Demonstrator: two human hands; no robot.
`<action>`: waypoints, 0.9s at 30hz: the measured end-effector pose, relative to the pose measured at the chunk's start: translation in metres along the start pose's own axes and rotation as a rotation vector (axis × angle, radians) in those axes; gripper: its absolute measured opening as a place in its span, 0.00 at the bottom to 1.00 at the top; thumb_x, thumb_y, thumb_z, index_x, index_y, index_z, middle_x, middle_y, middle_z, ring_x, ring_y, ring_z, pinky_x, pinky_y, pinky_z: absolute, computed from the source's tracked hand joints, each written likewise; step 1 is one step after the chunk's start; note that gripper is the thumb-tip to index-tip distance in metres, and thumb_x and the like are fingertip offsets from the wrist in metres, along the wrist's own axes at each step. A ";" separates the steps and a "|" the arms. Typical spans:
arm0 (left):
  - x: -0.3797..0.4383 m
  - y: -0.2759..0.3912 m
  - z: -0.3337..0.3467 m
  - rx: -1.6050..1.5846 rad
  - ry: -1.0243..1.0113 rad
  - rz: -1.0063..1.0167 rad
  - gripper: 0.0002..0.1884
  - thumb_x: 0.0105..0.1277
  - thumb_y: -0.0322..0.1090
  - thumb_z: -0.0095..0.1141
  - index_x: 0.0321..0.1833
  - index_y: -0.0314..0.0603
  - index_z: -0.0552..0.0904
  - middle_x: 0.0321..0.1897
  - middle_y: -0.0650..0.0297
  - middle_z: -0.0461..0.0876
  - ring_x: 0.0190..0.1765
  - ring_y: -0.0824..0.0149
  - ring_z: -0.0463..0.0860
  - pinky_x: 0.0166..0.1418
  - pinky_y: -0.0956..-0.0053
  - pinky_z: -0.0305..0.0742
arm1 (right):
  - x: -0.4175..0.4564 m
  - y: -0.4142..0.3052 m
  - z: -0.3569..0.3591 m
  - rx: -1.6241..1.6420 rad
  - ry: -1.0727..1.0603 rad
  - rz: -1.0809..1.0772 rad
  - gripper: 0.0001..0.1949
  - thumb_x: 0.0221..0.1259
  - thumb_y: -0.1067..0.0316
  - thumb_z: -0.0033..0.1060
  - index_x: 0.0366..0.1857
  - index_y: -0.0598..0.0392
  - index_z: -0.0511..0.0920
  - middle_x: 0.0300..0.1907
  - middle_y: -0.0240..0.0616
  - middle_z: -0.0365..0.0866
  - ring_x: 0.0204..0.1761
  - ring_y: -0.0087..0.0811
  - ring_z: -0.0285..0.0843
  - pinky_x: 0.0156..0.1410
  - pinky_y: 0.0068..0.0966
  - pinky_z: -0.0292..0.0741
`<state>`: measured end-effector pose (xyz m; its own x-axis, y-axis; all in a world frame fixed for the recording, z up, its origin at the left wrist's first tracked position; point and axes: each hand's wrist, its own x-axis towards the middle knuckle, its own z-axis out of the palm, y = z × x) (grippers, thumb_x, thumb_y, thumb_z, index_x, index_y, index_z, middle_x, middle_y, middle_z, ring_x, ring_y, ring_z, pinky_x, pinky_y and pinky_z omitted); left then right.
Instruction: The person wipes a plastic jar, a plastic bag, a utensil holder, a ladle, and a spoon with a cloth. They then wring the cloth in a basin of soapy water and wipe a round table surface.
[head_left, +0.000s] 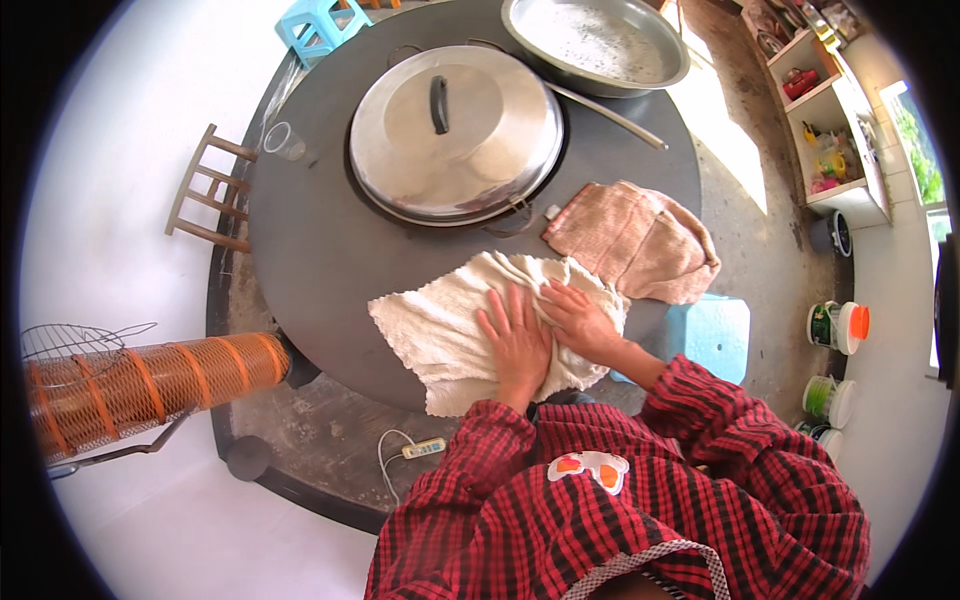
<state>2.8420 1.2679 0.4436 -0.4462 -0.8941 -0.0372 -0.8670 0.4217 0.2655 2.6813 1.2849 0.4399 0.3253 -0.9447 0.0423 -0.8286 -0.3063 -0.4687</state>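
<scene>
A cream cloth (442, 322) with a scalloped edge lies rumpled at the near edge of a round dark table (322, 262). My left hand (517, 341) rests flat on its middle, fingers spread and pointing away from me. Just right of it, my right hand (581, 319) presses on the same cloth, its fingers reaching toward the left hand. Folds bunch up around both hands. Touching the cloth's right side is a folded pinkish-brown towel (637, 240). Neither hand appears to grip anything.
A lidded metal pan (465, 165) stands mid-table, with a metal rod (615, 120) beside it. Behind is a large basin (592, 45) of sudsy water. A plastic cup (283, 141) is at left. A blue stool (709, 337) stands right; a power strip (424, 448) lies on the floor.
</scene>
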 end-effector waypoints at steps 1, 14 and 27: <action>-0.009 0.010 0.003 -0.003 -0.008 0.047 0.33 0.66 0.49 0.44 0.72 0.44 0.58 0.74 0.57 0.48 0.75 0.43 0.42 0.73 0.40 0.33 | -0.010 0.011 -0.018 0.091 -0.030 -0.009 0.22 0.55 0.65 0.58 0.57 0.49 0.74 0.67 0.41 0.61 0.71 0.42 0.53 0.73 0.40 0.54; -0.040 -0.053 -0.015 -0.110 -0.002 0.134 0.35 0.63 0.60 0.47 0.71 0.56 0.61 0.74 0.59 0.49 0.75 0.47 0.47 0.71 0.39 0.41 | -0.013 0.054 -0.125 0.564 0.096 0.828 0.27 0.36 0.65 0.67 0.48 0.60 0.78 0.39 0.43 0.84 0.42 0.36 0.80 0.51 0.31 0.75; -0.014 -0.110 -0.027 -0.164 0.072 0.155 0.34 0.64 0.54 0.46 0.73 0.59 0.57 0.75 0.60 0.50 0.76 0.54 0.46 0.73 0.46 0.47 | 0.207 -0.212 -0.018 0.665 -0.023 -0.068 0.30 0.48 0.60 0.66 0.59 0.53 0.71 0.58 0.47 0.71 0.59 0.44 0.68 0.63 0.37 0.67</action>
<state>2.9500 1.2299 0.4406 -0.5491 -0.8315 0.0837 -0.7389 0.5298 0.4163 2.9159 1.1526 0.5636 0.3829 -0.9207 0.0757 -0.3510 -0.2208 -0.9099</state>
